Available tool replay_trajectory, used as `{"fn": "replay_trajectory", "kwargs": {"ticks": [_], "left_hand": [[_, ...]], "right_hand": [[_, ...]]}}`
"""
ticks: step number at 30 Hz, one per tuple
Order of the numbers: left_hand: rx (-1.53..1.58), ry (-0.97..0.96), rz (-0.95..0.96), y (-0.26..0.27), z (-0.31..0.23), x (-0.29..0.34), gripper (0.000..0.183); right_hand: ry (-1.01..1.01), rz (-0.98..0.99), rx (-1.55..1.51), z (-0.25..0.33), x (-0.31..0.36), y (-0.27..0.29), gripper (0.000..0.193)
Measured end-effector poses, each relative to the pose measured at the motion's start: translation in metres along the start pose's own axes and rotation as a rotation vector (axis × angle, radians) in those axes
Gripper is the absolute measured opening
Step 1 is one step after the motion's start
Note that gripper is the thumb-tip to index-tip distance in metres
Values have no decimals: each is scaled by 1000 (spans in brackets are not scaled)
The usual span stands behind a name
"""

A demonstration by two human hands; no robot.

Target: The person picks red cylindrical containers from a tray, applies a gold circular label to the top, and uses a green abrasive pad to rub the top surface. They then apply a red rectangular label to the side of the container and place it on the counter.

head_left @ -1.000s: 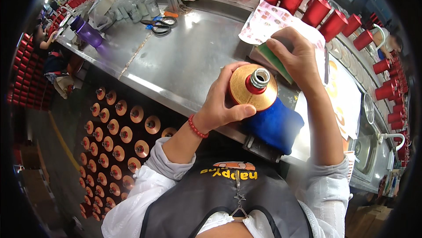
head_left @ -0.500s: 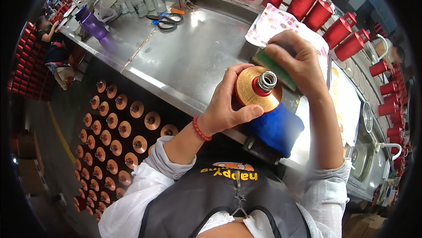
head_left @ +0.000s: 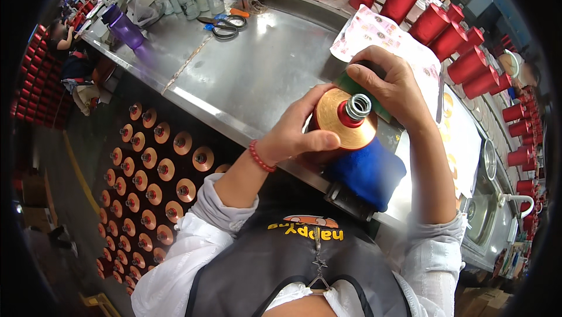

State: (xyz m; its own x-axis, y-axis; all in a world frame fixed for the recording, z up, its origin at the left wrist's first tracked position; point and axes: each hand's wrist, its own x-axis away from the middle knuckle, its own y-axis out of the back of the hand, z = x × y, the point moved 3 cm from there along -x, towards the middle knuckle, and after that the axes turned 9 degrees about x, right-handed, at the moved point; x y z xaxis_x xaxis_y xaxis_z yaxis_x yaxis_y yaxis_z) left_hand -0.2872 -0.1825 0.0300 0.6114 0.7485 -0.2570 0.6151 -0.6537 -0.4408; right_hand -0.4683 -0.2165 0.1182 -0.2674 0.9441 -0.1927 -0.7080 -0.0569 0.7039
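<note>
My left hand is wrapped round a red bottle with a gold shoulder and a bare, threaded metallic neck. The bottle tilts with its mouth toward me. Beside it, my right hand is closed on a flat green pad, its fingers curled behind. The pad lies close against the bottle's far side; whether it touches is hidden. Just below the bottle, a blue cloth covers something at the bench edge.
Scissors, a purple bottle and glass jars stand or lie on the metal bench. Printed pink paper is at the back. Red bottles line a conveyor. Many gold-shouldered bottles stand low left. A sink is right.
My right hand has moved left with the green pad, closer to the bottle. The bottle in my left hand has turned slightly. Red bottles on the conveyor have shifted.
</note>
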Motion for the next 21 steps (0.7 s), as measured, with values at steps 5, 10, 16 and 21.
{"fn": "replay_trajectory", "kwargs": {"ticks": [5,10,16,21], "left_hand": [[-392,-321,-283,-21,4,12,90],[-122,-187,-217,-18,9,8,85],[-8,-165,-160,-19,8,7,85],[6,-118,-111,-12,11,5,87]], "right_hand": [[49,-58,8,-5,-3,-4,24],[165,-45,74,-2,-13,5,20],[190,70,-121,6,-16,1,19],[122,95,46,5,-20,2,19]]}}
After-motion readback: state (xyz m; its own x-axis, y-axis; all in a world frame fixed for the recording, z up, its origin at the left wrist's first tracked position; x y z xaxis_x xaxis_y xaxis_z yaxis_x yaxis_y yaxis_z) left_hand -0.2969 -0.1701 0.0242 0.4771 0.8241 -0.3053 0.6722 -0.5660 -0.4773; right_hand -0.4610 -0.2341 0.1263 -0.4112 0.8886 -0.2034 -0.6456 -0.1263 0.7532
